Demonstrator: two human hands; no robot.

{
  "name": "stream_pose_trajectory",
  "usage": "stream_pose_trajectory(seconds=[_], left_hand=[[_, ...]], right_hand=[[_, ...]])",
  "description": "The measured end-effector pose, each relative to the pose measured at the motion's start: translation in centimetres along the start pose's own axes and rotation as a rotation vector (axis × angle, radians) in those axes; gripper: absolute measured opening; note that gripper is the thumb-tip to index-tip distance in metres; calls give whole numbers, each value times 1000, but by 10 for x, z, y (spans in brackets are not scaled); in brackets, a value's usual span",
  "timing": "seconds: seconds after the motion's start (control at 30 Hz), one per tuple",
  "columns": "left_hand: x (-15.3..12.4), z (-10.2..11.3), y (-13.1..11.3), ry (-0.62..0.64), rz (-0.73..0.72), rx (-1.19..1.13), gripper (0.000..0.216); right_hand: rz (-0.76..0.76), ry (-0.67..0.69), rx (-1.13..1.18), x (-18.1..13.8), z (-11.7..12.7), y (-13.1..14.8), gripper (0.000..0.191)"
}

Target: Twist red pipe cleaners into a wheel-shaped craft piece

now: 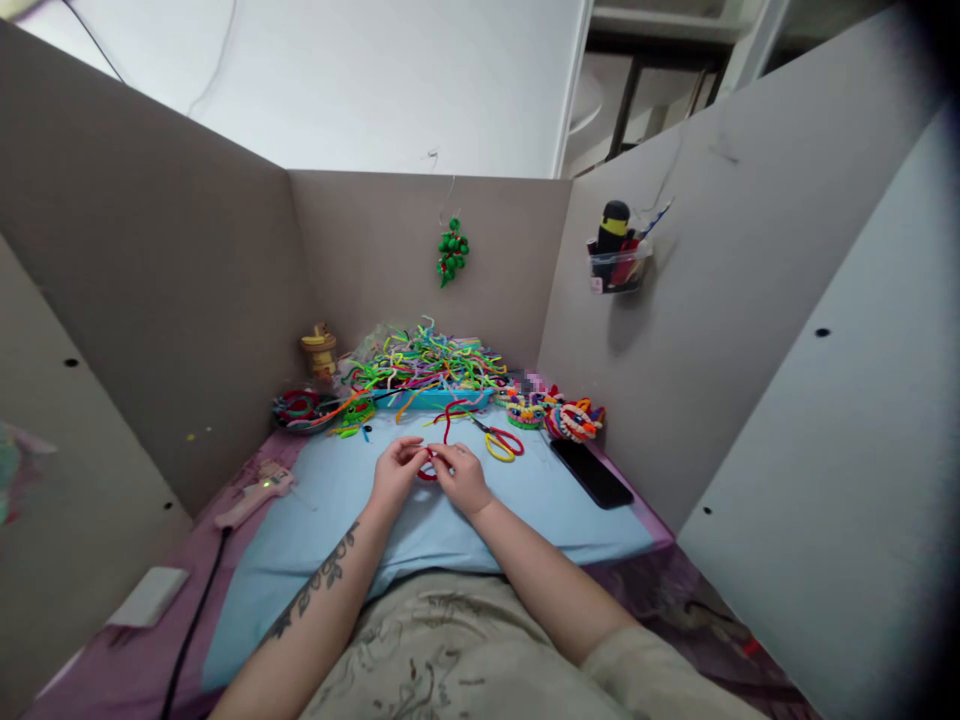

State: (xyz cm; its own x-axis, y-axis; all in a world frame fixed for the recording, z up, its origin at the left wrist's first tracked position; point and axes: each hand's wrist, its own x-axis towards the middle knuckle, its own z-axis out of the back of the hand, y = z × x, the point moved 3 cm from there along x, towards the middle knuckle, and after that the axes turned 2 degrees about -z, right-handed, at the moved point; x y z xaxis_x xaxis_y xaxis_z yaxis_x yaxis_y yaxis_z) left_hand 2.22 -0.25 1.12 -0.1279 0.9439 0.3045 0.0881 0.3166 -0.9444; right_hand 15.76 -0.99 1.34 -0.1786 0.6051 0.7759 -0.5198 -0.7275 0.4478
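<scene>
A red pipe cleaner (427, 476) is pinched between both hands above the blue cloth. Part of it curves in a loop below the fingers, and a loose end rises behind them and bends to the right. My left hand (399, 468) has thumb and fingertips closed on it. From the other side, my right hand (461, 478) grips it, with the fingertips of both hands nearly touching. The fingers hide the spot where the strand is held. Scissors (504, 444) with a red and a yellow handle lie just beyond my right hand.
A blue tray (386, 399) heaped with colourful pipe cleaners (427, 358) stands at the back. To the left are a bowl (307, 420) and a pink glue gun (259, 497); to the right, a phone (592, 474) and braided pieces (574, 420). Grey panels (420, 225) enclose the table.
</scene>
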Motion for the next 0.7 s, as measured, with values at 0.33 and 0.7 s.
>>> stream_pose_trajectory(seconds=[0.33,0.7], left_hand=[[-7,-4,-5,120,-251,254,21],[-10,-3,-5,62,-363,365,19]], right_hand=[[-42,-96,-30,1,9,-5,16],[-50,-32,-78,2,6,-7,15]])
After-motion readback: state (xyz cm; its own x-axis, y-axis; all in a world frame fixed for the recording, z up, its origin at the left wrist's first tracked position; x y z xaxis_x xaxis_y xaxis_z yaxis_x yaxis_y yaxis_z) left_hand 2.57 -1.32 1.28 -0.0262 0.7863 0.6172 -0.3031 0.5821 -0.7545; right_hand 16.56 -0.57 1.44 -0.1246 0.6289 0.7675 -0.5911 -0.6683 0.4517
